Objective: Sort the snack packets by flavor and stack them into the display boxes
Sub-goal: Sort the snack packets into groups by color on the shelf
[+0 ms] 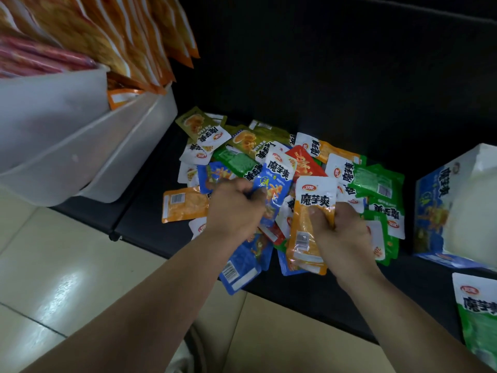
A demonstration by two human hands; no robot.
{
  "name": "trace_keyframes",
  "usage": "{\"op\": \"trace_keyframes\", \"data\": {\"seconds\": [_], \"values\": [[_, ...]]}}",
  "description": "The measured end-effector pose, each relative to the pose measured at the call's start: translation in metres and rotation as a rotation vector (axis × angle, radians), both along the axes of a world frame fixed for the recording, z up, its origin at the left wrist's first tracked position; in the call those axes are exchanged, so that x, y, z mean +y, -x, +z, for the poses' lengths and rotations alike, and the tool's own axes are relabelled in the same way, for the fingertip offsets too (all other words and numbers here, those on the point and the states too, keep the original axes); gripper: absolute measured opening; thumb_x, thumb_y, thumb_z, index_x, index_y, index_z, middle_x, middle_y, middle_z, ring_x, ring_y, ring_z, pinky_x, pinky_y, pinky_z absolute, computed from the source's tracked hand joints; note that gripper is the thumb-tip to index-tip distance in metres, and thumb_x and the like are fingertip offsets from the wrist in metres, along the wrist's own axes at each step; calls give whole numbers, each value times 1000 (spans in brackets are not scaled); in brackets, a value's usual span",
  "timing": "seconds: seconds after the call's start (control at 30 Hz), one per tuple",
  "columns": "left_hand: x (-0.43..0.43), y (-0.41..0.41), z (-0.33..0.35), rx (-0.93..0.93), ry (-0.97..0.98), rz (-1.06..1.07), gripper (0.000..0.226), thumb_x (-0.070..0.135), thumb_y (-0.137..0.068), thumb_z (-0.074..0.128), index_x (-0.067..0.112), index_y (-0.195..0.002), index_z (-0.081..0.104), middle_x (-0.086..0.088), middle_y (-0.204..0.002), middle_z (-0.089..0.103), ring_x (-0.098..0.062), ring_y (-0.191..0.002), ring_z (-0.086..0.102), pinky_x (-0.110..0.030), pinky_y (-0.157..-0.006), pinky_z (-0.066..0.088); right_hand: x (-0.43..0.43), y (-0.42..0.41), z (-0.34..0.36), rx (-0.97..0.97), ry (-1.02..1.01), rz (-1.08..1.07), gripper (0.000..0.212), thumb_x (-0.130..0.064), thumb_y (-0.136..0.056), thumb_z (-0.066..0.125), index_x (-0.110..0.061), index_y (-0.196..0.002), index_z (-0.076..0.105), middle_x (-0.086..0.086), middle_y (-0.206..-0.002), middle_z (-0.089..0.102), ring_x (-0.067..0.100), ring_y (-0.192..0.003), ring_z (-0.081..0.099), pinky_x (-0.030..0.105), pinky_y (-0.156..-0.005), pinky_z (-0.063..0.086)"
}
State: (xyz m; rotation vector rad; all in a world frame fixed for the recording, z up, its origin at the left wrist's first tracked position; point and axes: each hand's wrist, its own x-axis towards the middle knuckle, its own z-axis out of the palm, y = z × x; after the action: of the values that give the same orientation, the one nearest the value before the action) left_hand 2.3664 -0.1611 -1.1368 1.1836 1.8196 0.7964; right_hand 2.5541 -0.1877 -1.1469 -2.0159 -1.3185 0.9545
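Left fingers (248,191) pinch a blue packet (277,184); right fingers (321,215) clenched round an orange packet (309,238), both over the pile (376,181) mid-bench (309,292). Risk: slick, glossy film pouches, flat and crinkly, may slip my grip or slide off the near edge, where some overhang. Blue display box (430,205), stiff card, at the right edge

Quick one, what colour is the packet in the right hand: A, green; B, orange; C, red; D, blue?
B: the right hand grips an orange packet with a white top, while the left hand holds a blue packet.
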Motion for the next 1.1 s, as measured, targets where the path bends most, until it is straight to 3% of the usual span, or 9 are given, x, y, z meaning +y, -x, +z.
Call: {"op": "trace_keyframes", "data": {"seconds": [0.1,0.17,0.3,0.37,0.5,0.63,0.9,0.97,1.1], "values": [[15,-3,1,-111,58,135,43,22,-96,73,21,-59,50,11,-45,43,-5,-42,41,-21,-51,40,7,-2,23,143,-87,-93,26,-32,-102,61,-16,-84,51,4,-69,56,7,-52,57,21,-38,40],[24,-5,3,-227,146,277,33,21,-94,76,17,-70,55,8,-59,46,-9,-53,45,-25,-59,43,14,-4,36,192,-137,-97,25,-35,-101,62,-15,-89,55,13,-74,61,26,-60,62,36,-45,49],[39,-11,2,-332,180,394,22,21,-93,77,16,-80,60,2,-73,55,-22,-80,61,-35,-71,55,17,-6,40,275,-93,-110,16,-36,-101,64,-22,-93,59,-1,-81,72,20,-69,73,43,-57,60],[38,-13,2,-345,173,404,22,24,-92,79,16,-81,61,2,-79,61,-23,-85,68,-31,-80,57,16,-7,36,327,-38,-150,20,-37,-100,65,-18,-97,62,8,-87,73,32,-81,74,54,-64,63],[13,-10,5,-378,16,464,18,9,-88,81,11,-87,63,1,-76,63,5,-49,59,-10,-48,47,11,-16,34,390,3,-168,23,-35,-100,66,-13,-101,62,12,-93,75,31,-83,74,51,-64,62],[9,-8,2,-463,38,530,31,15,-90,81,19,-79,52,7,-75,55,5,-58,59,-9,-49,43,7,-15,36,391,-4,-138,17,-34,-100,67,-17,-98,64,11,-89,74,35,-84,74,56,-66,61],[52,-12,-3,-592,173,588,23,9,-81,88,17,-88,67,6,-91,74,-12,-92,70,-43,-99,57,5,-13,30,235,-25,3,17,-40,-100,65,-24,-96,62,11,-80,74,37,-74,73,62,-60,58],[56,-11,-3,-592,178,610,23,9,-81,87,18,-86,67,8,-88,74,-11,-91,71,-37,-91,57,7,-14,29,263,-12,-7,15,-37,-101,65,-23,-97,64,11,-83,75,35,-75,74,62,-61,58],[24,-8,10,-538,89,590,23,8,-85,83,15,-99,66,4,-91,71,5,-48,63,-14,-51,50,7,-14,29,280,-14,8,18,-39,-100,65,-21,-97,64,15,-84,74,37,-77,74,61,-62,59]]}}
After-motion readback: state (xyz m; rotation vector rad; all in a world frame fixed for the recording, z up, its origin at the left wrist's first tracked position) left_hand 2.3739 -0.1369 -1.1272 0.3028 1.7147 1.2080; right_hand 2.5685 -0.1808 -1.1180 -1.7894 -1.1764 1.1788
